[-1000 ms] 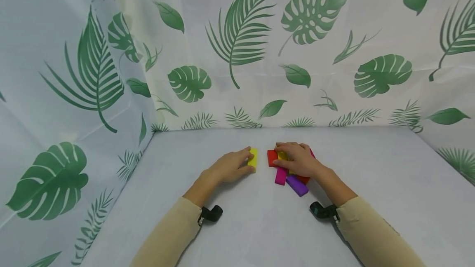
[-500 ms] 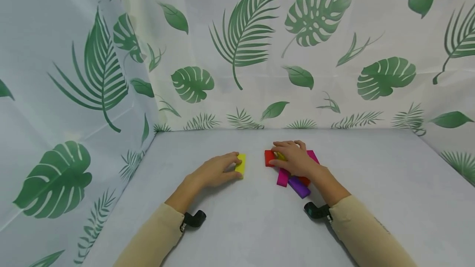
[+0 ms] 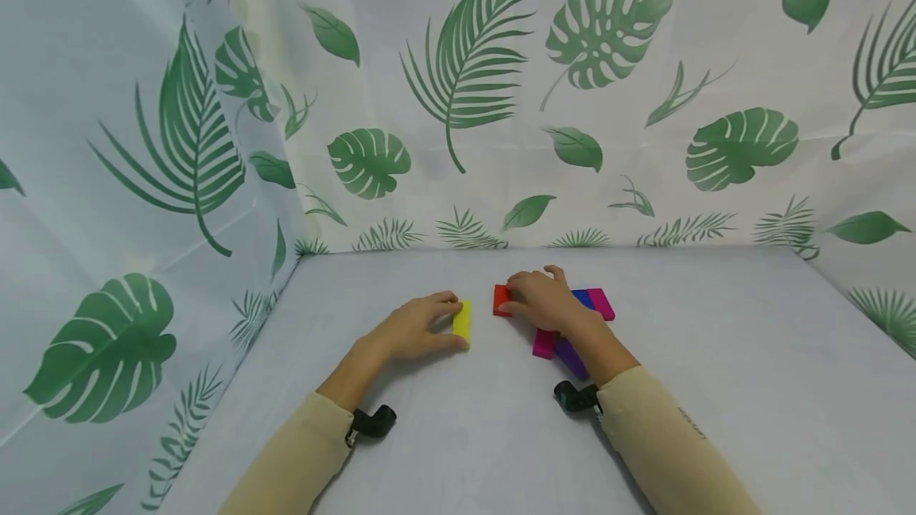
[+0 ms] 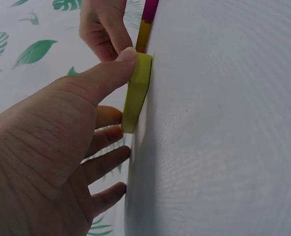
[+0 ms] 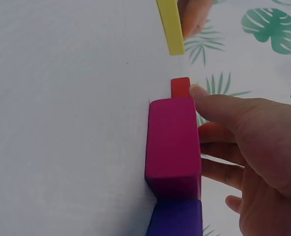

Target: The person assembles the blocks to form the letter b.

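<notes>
My left hand [image 3: 411, 328] pinches a yellow block [image 3: 462, 324] by its ends between thumb and fingers. The left wrist view shows the thumb on one end of that yellow block [image 4: 138, 93], which sits on the table. To its right, my right hand [image 3: 547, 300] holds a red block [image 3: 500, 300] between thumb and fingers, at the left side of a cluster of blocks. Magenta [image 3: 545, 343], purple [image 3: 570, 358] and blue [image 3: 583, 298] blocks lie about that hand, partly hidden under it. In the right wrist view a magenta block [image 5: 172, 140] stands in front of the red one.
Another magenta block [image 3: 601, 303] lies at the cluster's right edge. A white table [image 3: 458, 435] spreads under everything. Leaf-printed cloth [image 3: 487, 181] hangs behind and at the sides. Each wrist wears a small black camera [image 3: 375, 422].
My left hand has drawn the yellow block leftward and slightly nearer. My right hand has shifted left off the middle of the cluster, and the red block has slid left with it, uncovering a blue block.
</notes>
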Action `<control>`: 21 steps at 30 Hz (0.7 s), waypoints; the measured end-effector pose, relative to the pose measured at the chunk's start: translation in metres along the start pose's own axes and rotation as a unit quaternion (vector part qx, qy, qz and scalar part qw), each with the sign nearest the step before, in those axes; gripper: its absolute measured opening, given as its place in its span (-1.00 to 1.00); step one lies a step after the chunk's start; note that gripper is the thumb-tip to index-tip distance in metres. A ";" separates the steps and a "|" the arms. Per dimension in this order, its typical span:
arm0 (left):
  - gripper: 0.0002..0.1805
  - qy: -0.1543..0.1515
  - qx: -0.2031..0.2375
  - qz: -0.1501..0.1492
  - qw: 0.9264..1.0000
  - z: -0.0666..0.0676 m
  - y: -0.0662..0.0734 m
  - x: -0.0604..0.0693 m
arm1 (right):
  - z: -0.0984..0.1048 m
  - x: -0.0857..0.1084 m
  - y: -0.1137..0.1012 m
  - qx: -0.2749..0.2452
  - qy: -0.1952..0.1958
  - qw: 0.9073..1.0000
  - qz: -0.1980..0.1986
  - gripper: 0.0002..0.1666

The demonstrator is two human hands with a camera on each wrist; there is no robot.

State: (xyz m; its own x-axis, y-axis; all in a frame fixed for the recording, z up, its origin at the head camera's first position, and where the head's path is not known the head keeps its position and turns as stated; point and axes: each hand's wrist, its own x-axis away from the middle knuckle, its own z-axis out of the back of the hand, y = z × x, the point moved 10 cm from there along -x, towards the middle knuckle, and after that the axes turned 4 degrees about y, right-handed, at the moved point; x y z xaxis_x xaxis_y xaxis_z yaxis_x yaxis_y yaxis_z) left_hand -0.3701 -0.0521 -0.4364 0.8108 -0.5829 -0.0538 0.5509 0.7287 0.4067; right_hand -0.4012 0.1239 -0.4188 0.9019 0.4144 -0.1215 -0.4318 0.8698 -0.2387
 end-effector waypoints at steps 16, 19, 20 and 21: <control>-0.11 0.009 -0.004 -0.009 1.000 0.000 0.000 -0.005 | 0.009 0.007 -0.004 -0.011 0.047 0.998 0.045 -0.44; -0.12 0.006 -0.005 -0.002 1.000 -0.002 -0.001 -0.002 | 0.005 0.008 -0.005 -0.025 0.058 0.996 0.056 -0.46; -0.13 0.006 -0.006 -0.001 1.000 -0.002 -0.001 -0.001 | 0.004 0.008 -0.005 -0.029 0.062 0.996 0.059 -0.47; -0.13 0.006 -0.006 -0.002 1.000 -0.003 -0.001 0.000 | 0.004 0.008 -0.006 -0.033 0.067 0.995 0.062 -0.49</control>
State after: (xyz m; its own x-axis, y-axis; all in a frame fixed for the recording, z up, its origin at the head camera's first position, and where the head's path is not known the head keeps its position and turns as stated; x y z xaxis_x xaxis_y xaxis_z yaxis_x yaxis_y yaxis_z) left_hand -0.3707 -0.0518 -0.4397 0.8113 -0.5808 -0.0669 0.5561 0.7313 0.3948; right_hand -0.3914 0.1234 -0.4144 0.8346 0.4744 -0.2800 -0.5433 0.7929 -0.2760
